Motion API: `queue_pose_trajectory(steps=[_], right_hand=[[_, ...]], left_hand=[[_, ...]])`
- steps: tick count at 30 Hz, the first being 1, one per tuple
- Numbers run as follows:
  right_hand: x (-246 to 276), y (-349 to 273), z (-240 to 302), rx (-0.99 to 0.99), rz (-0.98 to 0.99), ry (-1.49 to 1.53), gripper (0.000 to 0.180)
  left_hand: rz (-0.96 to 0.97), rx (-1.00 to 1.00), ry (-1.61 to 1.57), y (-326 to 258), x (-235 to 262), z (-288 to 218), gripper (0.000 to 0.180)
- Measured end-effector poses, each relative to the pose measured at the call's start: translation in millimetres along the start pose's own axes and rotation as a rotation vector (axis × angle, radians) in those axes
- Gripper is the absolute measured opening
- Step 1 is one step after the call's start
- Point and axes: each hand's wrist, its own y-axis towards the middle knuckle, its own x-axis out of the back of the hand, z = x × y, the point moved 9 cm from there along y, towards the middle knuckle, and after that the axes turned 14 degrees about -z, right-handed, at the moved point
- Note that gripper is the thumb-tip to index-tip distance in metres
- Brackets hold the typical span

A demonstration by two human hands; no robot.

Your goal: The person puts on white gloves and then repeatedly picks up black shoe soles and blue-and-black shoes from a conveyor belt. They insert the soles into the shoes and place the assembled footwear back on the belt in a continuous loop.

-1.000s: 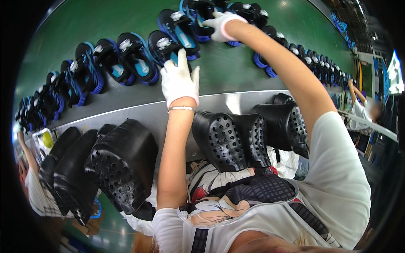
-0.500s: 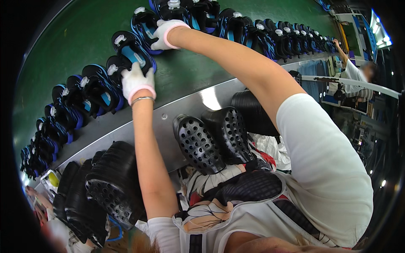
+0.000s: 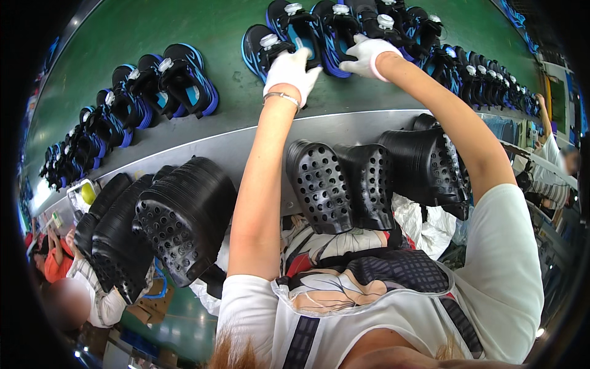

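Both my hands wear white gloves with pink cuffs and reach over the green table to a cluster of black shoes with blue trim and clear round dials on the straps. My left hand [image 3: 294,72] is closed at the heel of the leftmost shoe [image 3: 253,48], hiding part of it. Just right of that stands another shoe [image 3: 301,34]. My right hand [image 3: 369,56] grips the heel of a further shoe [image 3: 335,52], its fingertips partly hidden against the black material. The shoes stand upright, close together, with open tops.
A row of similar shoes [image 3: 190,83] runs away to the left, and another row [image 3: 485,80] to the right. Stacked black perforated shells [image 3: 319,184] hang along the metal table edge [image 3: 246,138] near me; more stacks [image 3: 178,215] are at left. Other people work at both sides.
My hands and the shoes between them have moved right. A gap has opened between these shoes and the left row. My view has shifted too.
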Motion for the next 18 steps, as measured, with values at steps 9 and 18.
queue_pose_trajectory(steps=[9,18], right_hand=[[-10.7,0.2,3.2,-0.004,-0.045,-0.098,0.048],[3.9,-20.4,12.0,0.015,-0.131,-0.051,0.050]], left_hand=[[-0.525,0.073,-0.215,-1.4,87.0,38.5,0.031],[-0.222,0.565,-0.407,19.2,37.1,100.9,0.045]])
